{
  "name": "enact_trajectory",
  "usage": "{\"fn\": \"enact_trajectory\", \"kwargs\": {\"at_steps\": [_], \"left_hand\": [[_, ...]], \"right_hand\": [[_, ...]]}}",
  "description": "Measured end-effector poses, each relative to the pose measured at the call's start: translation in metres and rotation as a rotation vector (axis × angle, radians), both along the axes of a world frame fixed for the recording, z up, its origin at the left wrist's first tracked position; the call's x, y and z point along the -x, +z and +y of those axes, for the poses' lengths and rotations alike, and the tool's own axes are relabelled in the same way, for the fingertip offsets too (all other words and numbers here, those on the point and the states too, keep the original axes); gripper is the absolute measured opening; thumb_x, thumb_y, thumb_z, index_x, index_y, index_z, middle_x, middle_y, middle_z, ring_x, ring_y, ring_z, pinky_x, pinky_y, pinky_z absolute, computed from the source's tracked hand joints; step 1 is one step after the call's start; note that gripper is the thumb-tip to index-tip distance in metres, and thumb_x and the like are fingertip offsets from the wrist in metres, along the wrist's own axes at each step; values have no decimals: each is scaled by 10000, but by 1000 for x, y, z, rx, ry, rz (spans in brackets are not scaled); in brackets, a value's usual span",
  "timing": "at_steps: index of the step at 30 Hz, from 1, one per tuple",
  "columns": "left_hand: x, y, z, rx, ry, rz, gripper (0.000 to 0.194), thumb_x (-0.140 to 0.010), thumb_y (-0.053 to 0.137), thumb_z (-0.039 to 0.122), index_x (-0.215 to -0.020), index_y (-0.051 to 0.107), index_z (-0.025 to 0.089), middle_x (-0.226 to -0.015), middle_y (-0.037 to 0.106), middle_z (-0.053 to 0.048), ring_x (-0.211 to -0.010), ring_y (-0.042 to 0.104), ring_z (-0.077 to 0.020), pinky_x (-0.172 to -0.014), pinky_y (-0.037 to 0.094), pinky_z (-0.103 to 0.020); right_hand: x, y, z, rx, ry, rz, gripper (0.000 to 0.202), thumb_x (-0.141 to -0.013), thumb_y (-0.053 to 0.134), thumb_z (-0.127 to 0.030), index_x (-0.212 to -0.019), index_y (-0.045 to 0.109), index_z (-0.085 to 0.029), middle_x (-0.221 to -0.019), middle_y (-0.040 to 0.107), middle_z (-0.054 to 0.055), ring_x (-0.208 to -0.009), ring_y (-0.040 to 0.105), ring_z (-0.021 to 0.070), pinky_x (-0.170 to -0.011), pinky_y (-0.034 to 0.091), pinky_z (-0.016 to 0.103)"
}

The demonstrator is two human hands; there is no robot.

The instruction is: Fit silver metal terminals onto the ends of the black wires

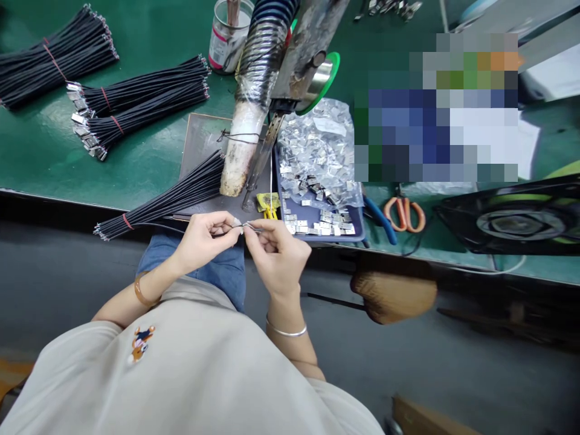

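My left hand is pinched closed at the table's front edge, with a black wire running into it from the left. My right hand is also pinched closed, its fingertips meeting the left ones. A tiny metallic end shows between them, too small to make out. Just behind my left hand lies a bundle of black wires, tied with a red band. Close to my right hand stands a blue tray holding small metal connectors and a clear bag of more such pieces.
A taped flexible hose and a metal arm hang low over the hands. More wire bundles lie at the back left, near a jar. Orange-handled scissors, blue-handled pliers and a black fan are at right.
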State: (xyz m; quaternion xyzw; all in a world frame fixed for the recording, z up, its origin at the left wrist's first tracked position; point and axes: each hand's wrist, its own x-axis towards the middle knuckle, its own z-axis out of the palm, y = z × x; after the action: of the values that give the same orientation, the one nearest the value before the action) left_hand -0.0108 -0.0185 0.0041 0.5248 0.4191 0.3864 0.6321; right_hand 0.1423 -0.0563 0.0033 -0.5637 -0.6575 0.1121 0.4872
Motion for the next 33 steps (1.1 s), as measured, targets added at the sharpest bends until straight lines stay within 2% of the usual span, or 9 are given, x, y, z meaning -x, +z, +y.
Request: {"fn": "enact_trajectory", "kwargs": {"at_steps": [4, 6, 10, 12, 14, 17, 20, 26, 33], "left_hand": [[2, 2, 3, 41, -57, -94, 273, -754, 770, 367, -749, 661, 117, -597, 550, 32, -506, 435, -49, -488, 344, -187], [3, 4, 5, 74, -70, -157, 348, -760, 780, 445, -774, 675, 113, -591, 524, 45, -499, 401, -40, -486, 337, -189], [2, 6, 7, 88, -36, -193, 422, -750, 785, 522, -754, 681, 112, -565, 496, 55, -490, 366, -31, -475, 319, -192], [1, 6, 7, 88, -14, -183, 402, -750, 789, 501, -728, 664, 120, -551, 506, 54, -469, 369, -30, -448, 300, -192], [-1, 5, 7, 95, -5, -167, 365, -761, 783, 463, -714, 647, 127, -538, 527, 52, -436, 381, -29, -416, 285, -192], [-4, 3, 9, 87, 15, -160, 308, -768, 773, 404, -720, 646, 127, -526, 547, 52, -396, 387, -24, -384, 278, -187], [-6, 1, 10, 65, 55, -171, 271, -767, 768, 369, -746, 657, 123, -498, 538, 65, -373, 377, -19, -373, 277, -179], [-10, 0, 14, 52, 100, -153, 241, -780, 761, 345, -755, 663, 126, -475, 531, 75, -353, 369, -15, -369, 284, -171], [-10, 5, 15, 17, 118, -147, 218, -797, 750, 321, -757, 656, 129, -472, 520, 82, -352, 347, -8, -369, 278, -165]], "right_hand": [[5, 1, 2, 225, 42, 268, 127, -874, 651, -254, -762, 627, -201, -513, 448, -96, -404, 363, 42, -403, 283, 177], [4, 0, 2, 270, 29, 404, 171, -880, 654, -321, -760, 628, -203, -502, 441, -93, -395, 358, 48, -391, 275, 182], [1, -3, 0, 47, -96, 539, 139, -912, 638, -363, -924, 623, -226, -517, 501, -98, -382, 427, 61, -397, 327, 181], [-1, -6, -2, -37, -153, 509, 119, -945, 604, -341, -1007, 586, -241, -572, 591, -93, -362, 461, 61, -390, 359, 181], [-1, -10, -4, -52, -179, 390, 78, -966, 585, -291, -1027, 581, -242, -698, 707, -56, -412, 581, 79, -433, 467, 199], [-1, -15, -3, -123, -130, 129, 60, -921, 656, -204, -966, 632, -236, -894, 784, 11, -737, 772, 161, -681, 632, 279], [2, -19, 2, -196, -60, -51, 99, -894, 671, -142, -910, 644, -235, -1013, 796, 49, -893, 783, 187, -792, 648, 313], [7, -19, 13, -153, -44, 2, 97, -912, 638, -143, -870, 610, -226, -1059, 793, 70, -871, 784, 183, -746, 656, 312], [7, -14, 16, -168, -50, 19, 123, -877, 681, -116, -852, 640, -229, -1057, 791, 43, -879, 776, 179, -812, 655, 328]]}}
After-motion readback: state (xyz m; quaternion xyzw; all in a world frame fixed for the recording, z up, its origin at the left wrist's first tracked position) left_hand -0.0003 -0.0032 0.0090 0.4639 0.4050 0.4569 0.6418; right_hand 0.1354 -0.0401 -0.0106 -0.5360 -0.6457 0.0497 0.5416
